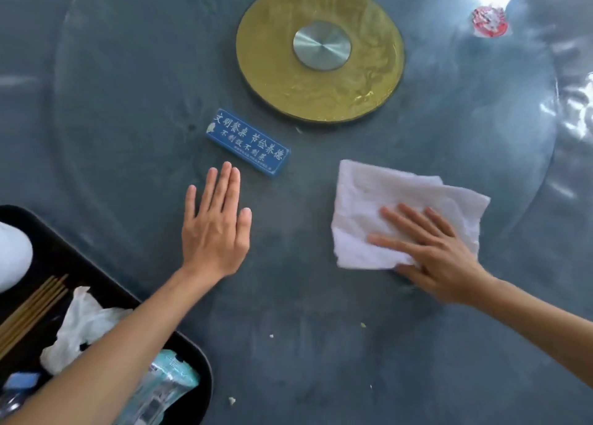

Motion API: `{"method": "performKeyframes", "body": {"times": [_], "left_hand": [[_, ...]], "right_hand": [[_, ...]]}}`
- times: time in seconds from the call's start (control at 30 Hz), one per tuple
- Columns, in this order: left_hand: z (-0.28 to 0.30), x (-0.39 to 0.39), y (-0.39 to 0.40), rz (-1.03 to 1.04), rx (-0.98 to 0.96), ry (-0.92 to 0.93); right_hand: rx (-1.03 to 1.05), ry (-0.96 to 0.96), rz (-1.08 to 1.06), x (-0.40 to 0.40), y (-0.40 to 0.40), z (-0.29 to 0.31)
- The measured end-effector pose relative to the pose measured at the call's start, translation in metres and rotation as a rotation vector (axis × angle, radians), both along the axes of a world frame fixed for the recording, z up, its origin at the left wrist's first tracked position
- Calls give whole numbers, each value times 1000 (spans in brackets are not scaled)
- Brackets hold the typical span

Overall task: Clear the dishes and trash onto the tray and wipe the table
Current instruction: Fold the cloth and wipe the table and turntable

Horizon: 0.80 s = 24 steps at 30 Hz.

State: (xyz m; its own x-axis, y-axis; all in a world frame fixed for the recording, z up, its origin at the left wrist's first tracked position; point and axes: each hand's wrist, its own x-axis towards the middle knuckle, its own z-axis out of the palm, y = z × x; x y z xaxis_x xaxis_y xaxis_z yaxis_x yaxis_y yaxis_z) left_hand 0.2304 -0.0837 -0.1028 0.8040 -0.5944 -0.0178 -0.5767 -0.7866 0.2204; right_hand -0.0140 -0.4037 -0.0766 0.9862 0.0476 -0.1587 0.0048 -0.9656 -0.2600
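The right hand presses flat, fingers spread, on the white cloth at right of the desk. Crumbs lie nearer, leftward of it. The left hand rests open, empty, beside the tray.

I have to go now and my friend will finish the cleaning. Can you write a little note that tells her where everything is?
Left hand: flat and open on the table, empty.
Right hand: pressing the white cloth on the table.
Done: chopsticks, crumpled tissue and wrappers sit on the black tray.
Left: wipe up the crumbs near you; the red-and-white scrap far right may be trash too.
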Motion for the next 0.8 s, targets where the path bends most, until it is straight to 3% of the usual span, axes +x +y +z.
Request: {"method": "performKeyframes", "body": {"times": [0.2,0.27,0.33,0.4,0.5,0.6,0.7,0.8], "left_hand": [[12,55,28,-85,69,51],[20,62,24,10,54,89],[30,45,4,249,-54,165],[34,8,-21,382,-144,236],[25,-37,-28,344,-55,165],[15,-15,-6,273,1,76],[7,22,14,175,33,67],[8,51,29,108,76,63]], "right_hand": [[16,48,-890,96,-69,19],[61,64,-1089,145,-58,22],[62,64,-1005,178,-23,22],[42,57,-665,185,26,16],[37,6,-186,141,89,4],[23,-31,101,57,90,-7],[-5,-6,128,8,33,-5],[-13,39,-200,33,-31,4]]}}
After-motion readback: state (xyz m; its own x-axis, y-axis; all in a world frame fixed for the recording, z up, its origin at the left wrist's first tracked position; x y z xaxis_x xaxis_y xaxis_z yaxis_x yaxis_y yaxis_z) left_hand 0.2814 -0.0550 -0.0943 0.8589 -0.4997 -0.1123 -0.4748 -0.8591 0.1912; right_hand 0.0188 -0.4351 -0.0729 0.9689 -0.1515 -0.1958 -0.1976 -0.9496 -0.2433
